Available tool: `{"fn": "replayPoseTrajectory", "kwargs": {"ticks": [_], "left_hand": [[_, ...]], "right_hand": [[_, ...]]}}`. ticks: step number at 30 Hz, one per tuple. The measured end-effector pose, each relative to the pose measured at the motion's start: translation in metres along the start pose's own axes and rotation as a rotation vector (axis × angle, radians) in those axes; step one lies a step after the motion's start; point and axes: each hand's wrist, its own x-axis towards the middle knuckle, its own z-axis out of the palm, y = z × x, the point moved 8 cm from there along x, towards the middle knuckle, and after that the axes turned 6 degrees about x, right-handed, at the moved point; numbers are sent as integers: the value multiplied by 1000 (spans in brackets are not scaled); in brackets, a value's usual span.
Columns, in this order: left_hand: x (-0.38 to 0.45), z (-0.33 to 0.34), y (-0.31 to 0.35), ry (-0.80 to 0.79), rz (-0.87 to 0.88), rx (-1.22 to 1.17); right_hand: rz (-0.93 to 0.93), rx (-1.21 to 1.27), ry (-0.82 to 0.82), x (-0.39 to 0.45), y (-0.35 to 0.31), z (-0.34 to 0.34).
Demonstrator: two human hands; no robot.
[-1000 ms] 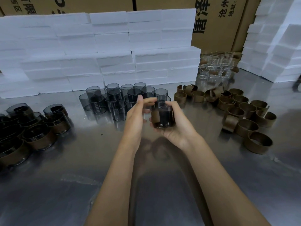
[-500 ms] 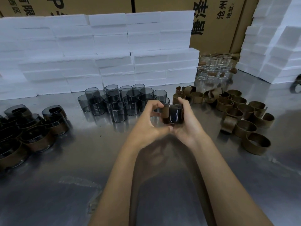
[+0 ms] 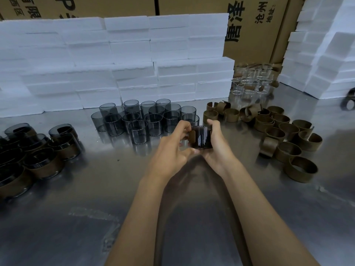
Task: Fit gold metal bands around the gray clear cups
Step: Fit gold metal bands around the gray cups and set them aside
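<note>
Above the steel table I hold one gray clear cup between both hands. A gold band wraps it, one end showing on its left side. My right hand cradles the cup from the right and below, thumb over the rim. My left hand grips the cup's left side, fingers curled at the rim and band end. Bare gray cups stand clustered behind my hands. Loose gold bands lie to the right. Banded cups sit at the left.
White foam blocks are stacked along the back and at the right. Cardboard boxes stand behind them. Colourless glass cups sit at the back right corner.
The cup has tipped so its side faces me and moved slightly away and right. My left hand has shifted from the rim top to gripping the cup's left side.
</note>
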Motion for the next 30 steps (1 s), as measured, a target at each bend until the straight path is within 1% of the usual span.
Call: {"fn": "replayPoseTrajectory", "kwargs": {"ticks": [8, 14, 16, 20, 21, 22, 24, 26, 28, 30], "left_hand": [[0, 2, 1, -19, 25, 0], [2, 6, -3, -12, -7, -23], [4, 6, -2, 18, -17, -16], [5, 3, 3, 109, 19, 43], [5, 1, 2, 131, 4, 8], [5, 0, -2, 141, -27, -81], [7, 2, -9, 113, -88, -336], [8, 4, -12, 73, -123, -482], [8, 5, -16, 62, -165, -477], [8, 0, -22, 107, -213, -343]], "right_hand": [[7, -8, 7, -1, 2, -1], [30, 9, -7, -2, 3, -3], [24, 23, -38, -2, 1, 1], [31, 85, -116, -4, 0, 10], [38, 120, -131, -5, -1, 10], [43, 161, -143, -5, -2, 9], [63, 236, -180, -7, -3, 9], [127, 254, -246, -14, 2, 16], [174, 258, -258, -20, 6, 21], [125, 282, -211, -20, 1, 19]]}}
